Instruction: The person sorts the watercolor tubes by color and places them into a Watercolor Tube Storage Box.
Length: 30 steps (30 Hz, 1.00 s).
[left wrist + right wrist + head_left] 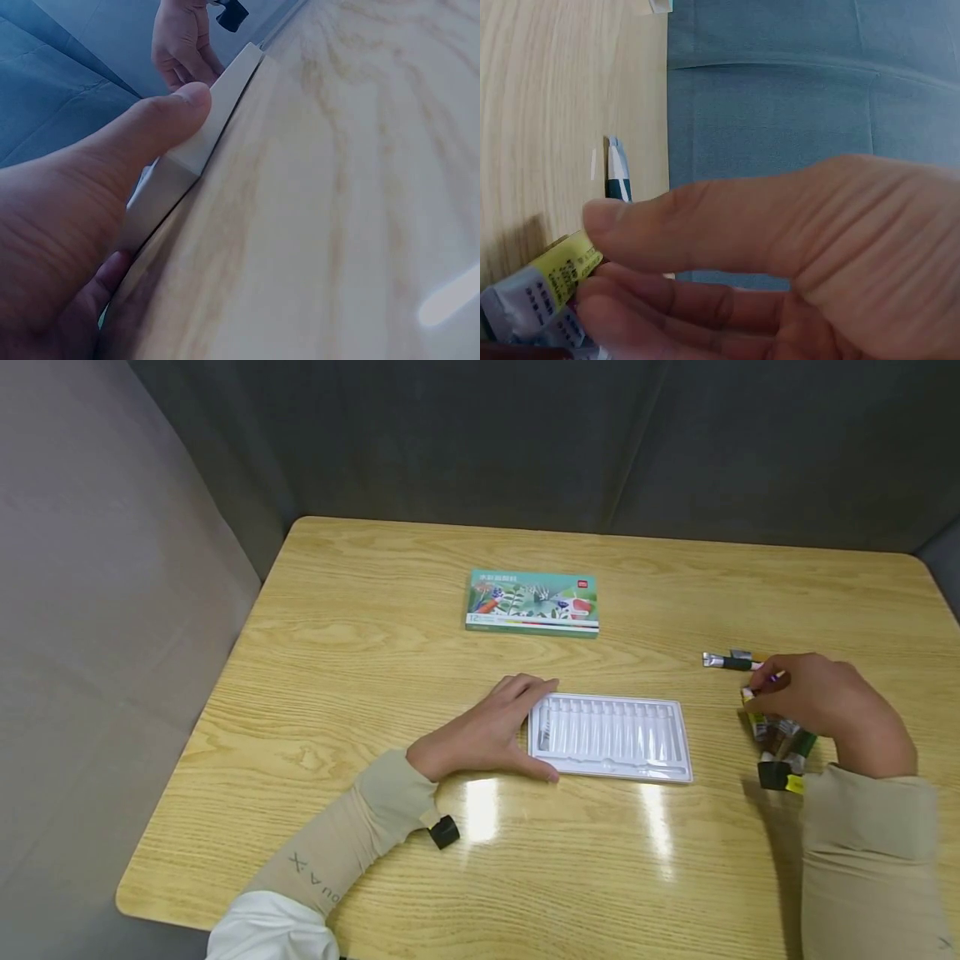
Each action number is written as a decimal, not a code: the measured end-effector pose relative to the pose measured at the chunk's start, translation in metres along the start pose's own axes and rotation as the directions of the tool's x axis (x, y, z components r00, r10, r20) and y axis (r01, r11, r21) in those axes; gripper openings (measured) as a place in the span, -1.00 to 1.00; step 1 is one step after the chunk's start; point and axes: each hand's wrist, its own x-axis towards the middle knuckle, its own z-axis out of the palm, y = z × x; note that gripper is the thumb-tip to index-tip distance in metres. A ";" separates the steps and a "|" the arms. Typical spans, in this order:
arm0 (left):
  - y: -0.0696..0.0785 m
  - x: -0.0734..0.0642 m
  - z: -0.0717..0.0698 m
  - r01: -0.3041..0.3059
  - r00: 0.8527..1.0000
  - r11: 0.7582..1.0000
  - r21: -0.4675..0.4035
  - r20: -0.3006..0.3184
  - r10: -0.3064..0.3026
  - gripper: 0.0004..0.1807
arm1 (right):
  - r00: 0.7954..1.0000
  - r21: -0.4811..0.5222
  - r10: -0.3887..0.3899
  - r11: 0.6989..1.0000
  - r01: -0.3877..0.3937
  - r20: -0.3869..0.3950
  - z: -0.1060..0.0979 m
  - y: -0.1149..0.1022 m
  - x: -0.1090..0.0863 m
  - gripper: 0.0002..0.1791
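My left hand grips the left end of a white plastic tray, thumb at the front edge and fingers at the back corner. In the left wrist view the thumb lies along the side wall of the tray. The tray has a row of narrow slots, and a small tube lies in the leftmost one. Over at the right, my right hand pinches a yellow paint tube near its end, between thumb and fingers. Below that hand several more paint tubes lie in a loose pile, partly hidden.
Behind the tray lies a green paint box with a printed plant picture. A dark-banded tube lies just beyond the right hand, next to others partly covered by it. A dark curtain hangs behind the wooden table.
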 end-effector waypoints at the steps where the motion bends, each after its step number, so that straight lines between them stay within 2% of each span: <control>1: 0.000 0.000 0.000 -0.001 1.000 1.000 0.000 0.000 0.001 0.35 | 1.000 0.002 0.004 1.000 -0.004 0.014 0.000 0.001 0.001 -0.51; 7: 0.001 0.000 0.000 -0.004 1.000 1.000 0.002 0.001 0.004 0.35 | 0.999 -0.003 -0.008 1.000 0.008 0.046 0.003 0.003 0.004 -0.59; 18: 0.000 0.000 0.001 -0.010 1.000 1.000 0.005 -0.008 0.010 0.36 | 1.000 -0.028 0.004 1.000 -0.003 0.023 0.008 -0.001 0.010 -0.52; 30: -0.001 0.000 0.000 -0.008 1.000 1.000 0.007 -0.003 0.008 0.35 | 0.999 -0.051 -0.043 0.998 0.042 -0.009 0.014 -0.014 0.012 -0.50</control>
